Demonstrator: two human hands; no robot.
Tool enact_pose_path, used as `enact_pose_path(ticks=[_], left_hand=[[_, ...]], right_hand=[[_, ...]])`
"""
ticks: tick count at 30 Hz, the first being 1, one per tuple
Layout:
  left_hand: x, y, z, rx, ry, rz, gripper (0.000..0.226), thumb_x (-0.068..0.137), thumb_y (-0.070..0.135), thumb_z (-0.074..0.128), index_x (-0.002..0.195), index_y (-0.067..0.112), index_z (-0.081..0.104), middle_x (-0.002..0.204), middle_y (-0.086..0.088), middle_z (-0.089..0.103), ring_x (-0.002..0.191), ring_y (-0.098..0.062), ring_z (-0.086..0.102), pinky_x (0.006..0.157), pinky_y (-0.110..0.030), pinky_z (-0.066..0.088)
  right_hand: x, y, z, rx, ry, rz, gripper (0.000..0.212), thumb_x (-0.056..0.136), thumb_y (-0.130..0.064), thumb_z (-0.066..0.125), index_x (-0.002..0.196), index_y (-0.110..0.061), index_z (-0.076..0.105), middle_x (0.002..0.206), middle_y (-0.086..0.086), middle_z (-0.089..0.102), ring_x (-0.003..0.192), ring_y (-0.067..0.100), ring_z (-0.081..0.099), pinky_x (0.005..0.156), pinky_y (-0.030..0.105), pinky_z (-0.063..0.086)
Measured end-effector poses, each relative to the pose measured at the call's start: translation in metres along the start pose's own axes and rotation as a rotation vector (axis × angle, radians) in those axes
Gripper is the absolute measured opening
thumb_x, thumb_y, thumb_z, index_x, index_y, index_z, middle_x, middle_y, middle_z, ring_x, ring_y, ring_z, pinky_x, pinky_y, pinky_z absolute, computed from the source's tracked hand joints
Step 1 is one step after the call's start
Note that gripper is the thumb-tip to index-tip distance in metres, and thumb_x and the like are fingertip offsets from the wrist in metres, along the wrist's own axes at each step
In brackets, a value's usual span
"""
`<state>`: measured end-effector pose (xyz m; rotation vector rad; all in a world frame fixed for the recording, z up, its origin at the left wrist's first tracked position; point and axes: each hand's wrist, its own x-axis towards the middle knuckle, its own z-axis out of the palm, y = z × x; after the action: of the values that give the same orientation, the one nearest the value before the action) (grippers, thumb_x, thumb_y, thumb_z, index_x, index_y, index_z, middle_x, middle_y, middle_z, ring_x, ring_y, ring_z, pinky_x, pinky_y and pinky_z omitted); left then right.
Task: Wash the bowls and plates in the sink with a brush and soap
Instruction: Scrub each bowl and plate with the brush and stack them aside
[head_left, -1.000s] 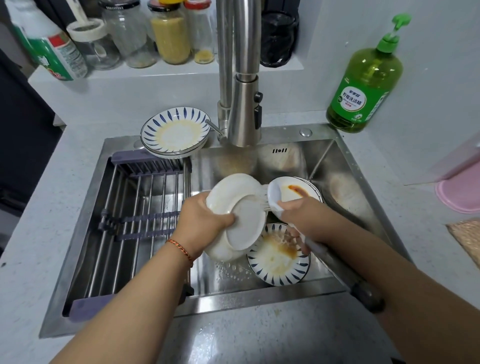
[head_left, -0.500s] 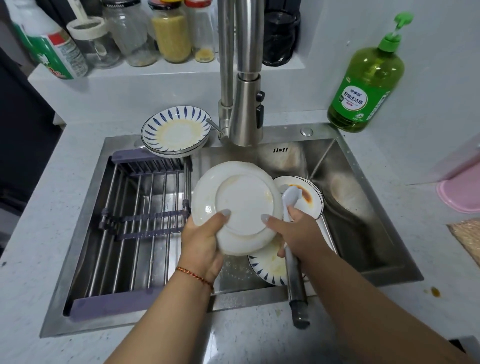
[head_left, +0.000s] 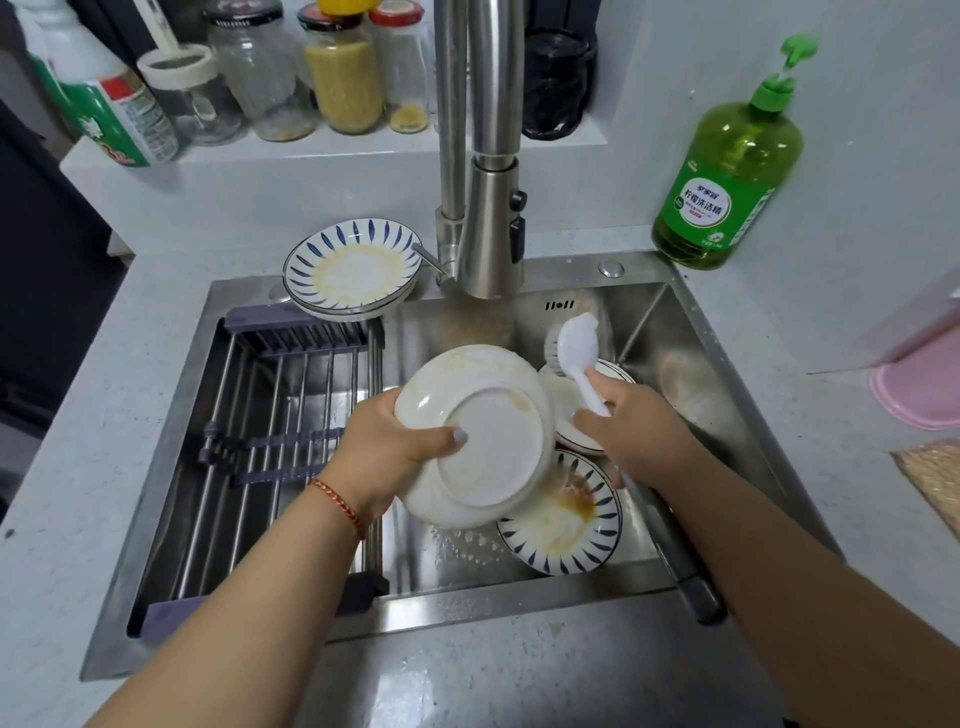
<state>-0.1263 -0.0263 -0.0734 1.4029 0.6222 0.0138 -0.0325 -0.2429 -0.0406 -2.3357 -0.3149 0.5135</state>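
My left hand (head_left: 387, 447) grips a white plate (head_left: 485, 441) by its left rim, underside facing me, tilted over the steel sink (head_left: 649, 312). My right hand (head_left: 631, 428) holds a white dish brush (head_left: 576, 345) by the handle, its head raised to the plate's right, apart from it. A dirty blue-striped bowl (head_left: 566, 514) with brown sauce lies on the sink floor below. Another dirty white dish (head_left: 566, 410) lies behind it, partly hidden. A stained striped plate (head_left: 353, 267) rests on the sink's back left rim. A green soap bottle (head_left: 727, 171) stands at the back right.
A steel tap (head_left: 485, 145) rises over the sink's back edge. A drying rack (head_left: 270, 447) fills the sink's left half. Jars (head_left: 340, 73) and a spray bottle (head_left: 104, 104) line the back ledge. A pink item (head_left: 919, 384) lies on the right counter.
My right hand let go of the plate's edge and lifted the brush head up and to the right. The plate tilted lower in my left hand alone.
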Motion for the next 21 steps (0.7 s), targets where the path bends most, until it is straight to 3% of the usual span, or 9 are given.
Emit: enact_pose_path(ticks=[4, 8, 10, 12, 14, 17, 21], left_hand=[[-0.001, 0.0, -0.001, 0.075, 0.111, 0.041, 0.042, 0.056, -0.001, 0.087, 0.091, 0.008, 0.067, 0.092, -0.01, 0.073, 0.085, -0.029, 0.07, 0.075, -0.042, 0.059], [-0.006, -0.001, 0.008, 0.192, 0.101, 0.129, 0.038, 0.056, 0.002, 0.088, 0.083, 0.018, 0.067, 0.085, 0.0, 0.071, 0.076, -0.016, 0.066, 0.066, -0.028, 0.058], [-0.006, -0.003, 0.013, 0.314, 0.112, 0.178, 0.037, 0.054, 0.01, 0.088, 0.08, 0.022, 0.065, 0.083, 0.004, 0.068, 0.075, -0.013, 0.063, 0.067, -0.028, 0.054], [-0.004, -0.007, 0.016, 0.381, 0.131, 0.202, 0.034, 0.06, 0.005, 0.086, 0.081, 0.02, 0.065, 0.078, 0.007, 0.066, 0.073, -0.012, 0.061, 0.065, -0.027, 0.05], [-0.005, -0.009, 0.018, 0.413, 0.134, 0.217, 0.03, 0.064, 0.002, 0.083, 0.075, 0.022, 0.064, 0.072, 0.01, 0.065, 0.066, -0.007, 0.058, 0.061, -0.023, 0.048], [-0.007, -0.012, 0.015, 0.452, 0.118, 0.228, 0.028, 0.062, 0.006, 0.084, 0.075, 0.023, 0.065, 0.073, 0.009, 0.066, 0.068, -0.009, 0.06, 0.061, -0.025, 0.051], [-0.011, -0.013, 0.007, 0.404, 0.14, 0.226, 0.036, 0.057, 0.011, 0.086, 0.088, 0.016, 0.068, 0.085, 0.001, 0.069, 0.08, -0.019, 0.064, 0.069, -0.033, 0.054]], right_hand=[[-0.014, 0.005, 0.007, 0.139, -0.085, 0.175, 0.045, 0.098, -0.02, 0.045, 0.143, -0.019, 0.041, 0.071, 0.008, 0.069, 0.029, 0.006, 0.045, 0.033, 0.02, 0.04], [-0.019, -0.01, 0.013, 0.21, -0.139, 0.206, 0.041, 0.098, -0.017, 0.042, 0.138, -0.021, 0.049, 0.062, 0.007, 0.053, 0.031, 0.012, 0.044, 0.036, 0.026, 0.045], [-0.02, -0.026, 0.014, 0.134, -0.148, 0.121, 0.04, 0.097, -0.019, 0.043, 0.136, -0.024, 0.052, 0.065, 0.006, 0.053, 0.036, 0.013, 0.048, 0.044, 0.032, 0.052], [-0.028, -0.043, 0.016, 0.003, -0.188, -0.004, 0.045, 0.097, -0.021, 0.043, 0.141, -0.026, 0.044, 0.069, -0.009, 0.05, 0.044, 0.001, 0.044, 0.065, 0.036, 0.055], [-0.038, -0.055, 0.02, -0.153, -0.226, -0.114, 0.049, 0.098, -0.023, 0.04, 0.147, -0.028, 0.035, 0.08, -0.016, 0.046, 0.053, -0.003, 0.03, 0.084, 0.029, 0.046], [-0.045, -0.061, 0.021, -0.259, -0.256, -0.151, 0.051, 0.099, -0.024, 0.038, 0.149, -0.031, 0.03, 0.112, 0.004, 0.061, 0.071, 0.011, 0.039, 0.076, 0.027, 0.042], [-0.032, -0.046, 0.004, -0.168, -0.207, 0.088, 0.036, 0.097, -0.018, 0.041, 0.13, -0.011, 0.052, 0.108, 0.015, 0.055, 0.073, 0.037, 0.066, 0.062, 0.046, 0.052]])
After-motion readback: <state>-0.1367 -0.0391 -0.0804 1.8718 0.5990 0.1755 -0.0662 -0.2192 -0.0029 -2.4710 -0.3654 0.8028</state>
